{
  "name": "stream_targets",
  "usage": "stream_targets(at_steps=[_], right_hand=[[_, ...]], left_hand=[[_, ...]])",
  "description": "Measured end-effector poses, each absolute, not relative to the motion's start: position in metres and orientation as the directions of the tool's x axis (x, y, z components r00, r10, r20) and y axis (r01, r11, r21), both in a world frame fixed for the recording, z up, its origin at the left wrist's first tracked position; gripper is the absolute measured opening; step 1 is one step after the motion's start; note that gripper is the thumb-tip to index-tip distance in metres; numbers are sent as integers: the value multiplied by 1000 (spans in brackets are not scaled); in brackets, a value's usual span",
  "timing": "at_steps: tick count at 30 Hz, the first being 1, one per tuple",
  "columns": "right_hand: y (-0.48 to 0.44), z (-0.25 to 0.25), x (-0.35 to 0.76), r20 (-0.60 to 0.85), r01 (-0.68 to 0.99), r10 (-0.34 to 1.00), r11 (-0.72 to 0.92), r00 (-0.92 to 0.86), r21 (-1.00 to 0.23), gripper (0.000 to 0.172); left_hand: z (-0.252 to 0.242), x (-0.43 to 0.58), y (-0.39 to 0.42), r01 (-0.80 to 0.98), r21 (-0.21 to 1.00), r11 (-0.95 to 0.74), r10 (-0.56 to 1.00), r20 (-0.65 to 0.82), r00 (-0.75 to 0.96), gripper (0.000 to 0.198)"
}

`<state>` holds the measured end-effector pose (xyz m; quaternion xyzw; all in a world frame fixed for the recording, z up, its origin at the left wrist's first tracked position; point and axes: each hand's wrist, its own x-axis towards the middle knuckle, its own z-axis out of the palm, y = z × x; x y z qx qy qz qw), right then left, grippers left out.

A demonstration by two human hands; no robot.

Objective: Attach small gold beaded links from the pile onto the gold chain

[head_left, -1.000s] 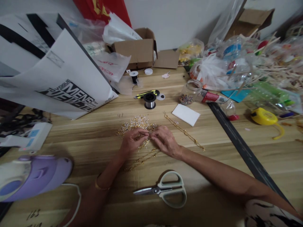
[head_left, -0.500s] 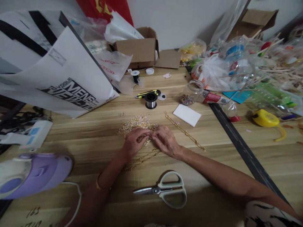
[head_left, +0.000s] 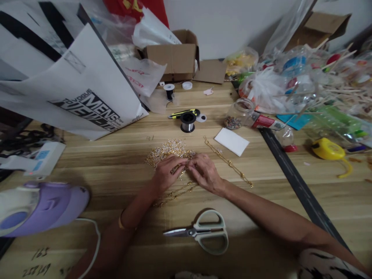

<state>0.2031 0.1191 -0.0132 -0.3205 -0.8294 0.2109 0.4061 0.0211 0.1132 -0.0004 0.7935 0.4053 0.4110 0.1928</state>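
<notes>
My left hand (head_left: 169, 172) and my right hand (head_left: 205, 173) meet at the fingertips, pinched on something small. Gold chain shows within the curl of my left fingers; what my right fingertips grip is too small to make out. Just behind them lies a pile of gold and clear beads (head_left: 165, 151). One beaded gold chain (head_left: 229, 163) is stretched out to the right, and another gold chain (head_left: 177, 193) runs below my hands. Scissors (head_left: 203, 232) with pale handles lie nearer to me, blades pointing left.
A wire spool (head_left: 188, 122) stands beside a yellow cutter (head_left: 177, 114). Farther right are a white pad (head_left: 231, 141), a bead jar (head_left: 238, 114) and a yellow tape measure (head_left: 328, 148). A large bag (head_left: 95, 89) and a purple appliance (head_left: 55, 207) occupy the left.
The camera view has shifted slightly. My hands stay together at the bead pile, with only small finger movement.
</notes>
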Motion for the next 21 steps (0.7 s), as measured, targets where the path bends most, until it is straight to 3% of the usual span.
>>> stream_targets(at_steps=[21], right_hand=[[119,-13,204,513,391,717,692,-472,-607,6]], left_hand=[[-3,20,113,491,601,-631,774,526,352,18]])
